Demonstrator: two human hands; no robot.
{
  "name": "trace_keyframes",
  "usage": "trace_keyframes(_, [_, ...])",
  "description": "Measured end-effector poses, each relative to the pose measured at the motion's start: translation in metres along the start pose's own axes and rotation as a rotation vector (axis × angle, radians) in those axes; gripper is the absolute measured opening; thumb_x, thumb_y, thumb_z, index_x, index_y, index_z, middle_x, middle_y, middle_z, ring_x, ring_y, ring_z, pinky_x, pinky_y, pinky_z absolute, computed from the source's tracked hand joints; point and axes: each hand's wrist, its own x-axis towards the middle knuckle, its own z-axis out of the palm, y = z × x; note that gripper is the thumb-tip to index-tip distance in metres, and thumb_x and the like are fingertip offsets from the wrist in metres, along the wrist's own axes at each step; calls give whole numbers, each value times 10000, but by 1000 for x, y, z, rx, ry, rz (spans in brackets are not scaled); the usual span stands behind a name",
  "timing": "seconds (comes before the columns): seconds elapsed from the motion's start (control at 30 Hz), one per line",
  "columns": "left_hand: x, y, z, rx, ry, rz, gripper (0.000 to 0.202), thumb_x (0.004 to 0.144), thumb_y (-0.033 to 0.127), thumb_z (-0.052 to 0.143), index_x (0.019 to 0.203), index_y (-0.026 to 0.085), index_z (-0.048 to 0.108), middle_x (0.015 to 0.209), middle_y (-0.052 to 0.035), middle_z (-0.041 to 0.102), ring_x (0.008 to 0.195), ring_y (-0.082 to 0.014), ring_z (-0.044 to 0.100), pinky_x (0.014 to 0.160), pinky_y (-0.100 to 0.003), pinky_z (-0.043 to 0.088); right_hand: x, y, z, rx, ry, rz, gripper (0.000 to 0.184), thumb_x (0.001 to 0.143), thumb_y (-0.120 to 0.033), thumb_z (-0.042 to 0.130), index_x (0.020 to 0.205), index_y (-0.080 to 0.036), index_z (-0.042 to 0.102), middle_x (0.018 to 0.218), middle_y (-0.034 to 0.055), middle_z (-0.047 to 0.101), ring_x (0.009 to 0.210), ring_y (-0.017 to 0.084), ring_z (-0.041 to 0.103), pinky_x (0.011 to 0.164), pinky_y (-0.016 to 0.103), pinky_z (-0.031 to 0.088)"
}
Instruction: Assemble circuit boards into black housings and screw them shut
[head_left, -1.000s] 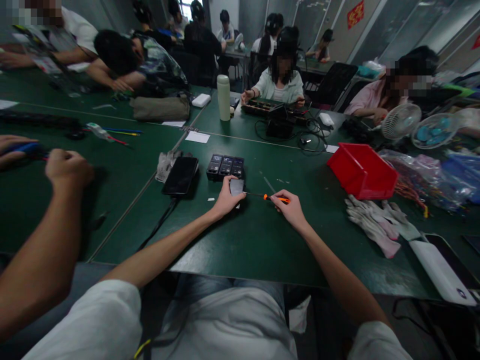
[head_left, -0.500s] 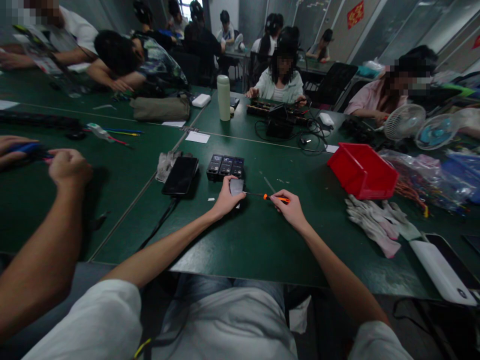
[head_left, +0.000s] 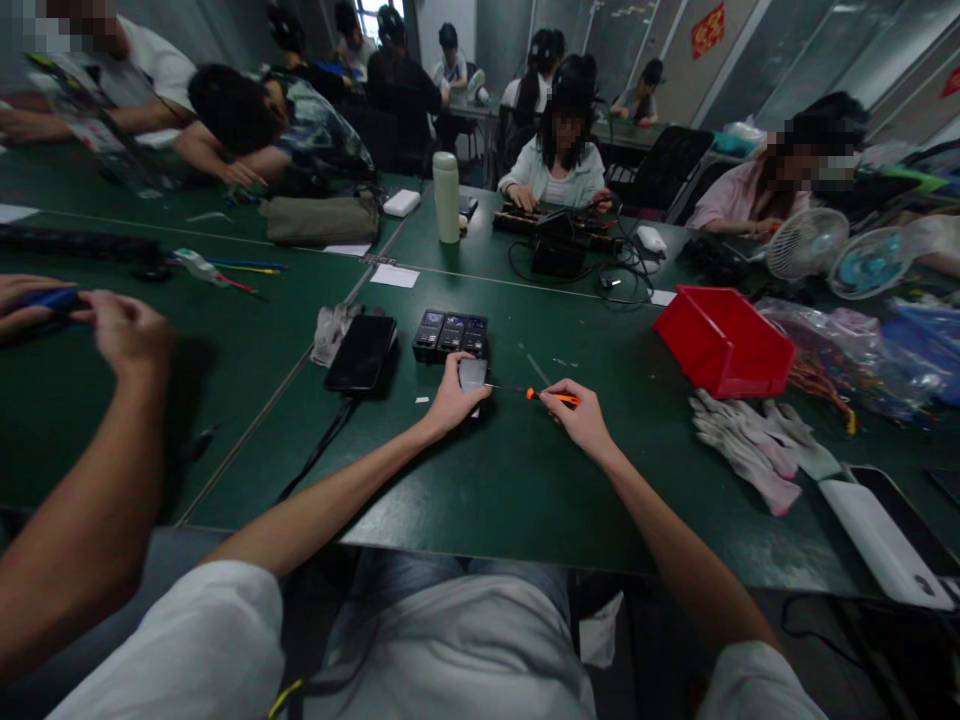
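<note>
My left hand [head_left: 453,402] is closed round a small grey box-shaped device [head_left: 472,375], holding it just above the table. An orange-and-black screwdriver [head_left: 533,394] is pinched in my right hand [head_left: 579,420]. Its thin shaft points left, and the tip meets the device's right side near my left fingertips; the exact contact is too small to make out. Right behind my left hand stands a row of three black box-shaped modules [head_left: 451,334]. A small white scrap [head_left: 422,400] lies to the left of my left hand.
On the green table [head_left: 480,500], a black phone [head_left: 361,352] with a cable lies left, by a grey glove. A red bin [head_left: 724,345], work gloves [head_left: 750,445] and a white power bank [head_left: 885,540] are right. A bottle [head_left: 446,200] stands behind. A co-worker's hands [head_left: 127,335] work at left.
My hands, the device and the screwdriver look almost unmoved. The neighbour's hand at left has shifted slightly left, and the person opposite has moved a hand onto the dark equipment.
</note>
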Motion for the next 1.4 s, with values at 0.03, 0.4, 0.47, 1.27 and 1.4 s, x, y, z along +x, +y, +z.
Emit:
trace_keyframes(0.03, [0, 0, 0, 2, -1, 2, 510, 692, 227, 645, 1137, 233, 396, 1020, -14, 513, 834, -142, 524, 766, -281, 440, 0, 0, 0, 0, -1, -1, 330, 802, -488, 614, 844, -161, 631, 638, -9, 542, 541, 114, 496, 496, 234, 376])
trace_keyframes(0.4, [0, 0, -1, 23, -17, -4, 506, 693, 238, 640, 1138, 234, 399, 1013, -11, 503, 841, -148, 510, 769, -286, 431, -1, -1, 0, 0, -1, 2, 358, 800, -520, 601, 839, -165, 632, 637, -7, 544, 524, 111, 486, 480, 235, 372])
trace_keyframes(0.47, [0, 0, -1, 22, -12, -1, 507, 691, 234, 638, 1137, 235, 399, 1015, -13, 504, 843, -149, 510, 772, -290, 433, -1, -1, 0, -3, -1, 10, 367, 798, -529, 599, 840, -166, 632, 636, -7, 543, 522, 112, 487, 476, 235, 373])
trace_keyframes(1.27, [2, -2, -1, -1, -34, -16, 517, 694, 253, 650, 1142, 240, 393, 973, -3, 496, 778, -129, 497, 717, -265, 426, 0, 3, 1, 19, -5, 32, 360, 801, -523, 597, 832, -166, 624, 623, -11, 544, 510, 103, 482, 469, 227, 371])
trace_keyframes(1.4, [2, -1, -1, 5, -28, -20, 519, 686, 250, 656, 1136, 237, 396, 952, 1, 496, 776, -131, 494, 705, -260, 422, 0, 3, 1, 25, -2, 22, 345, 809, -509, 595, 838, -166, 625, 625, -11, 543, 515, 103, 482, 476, 228, 369])
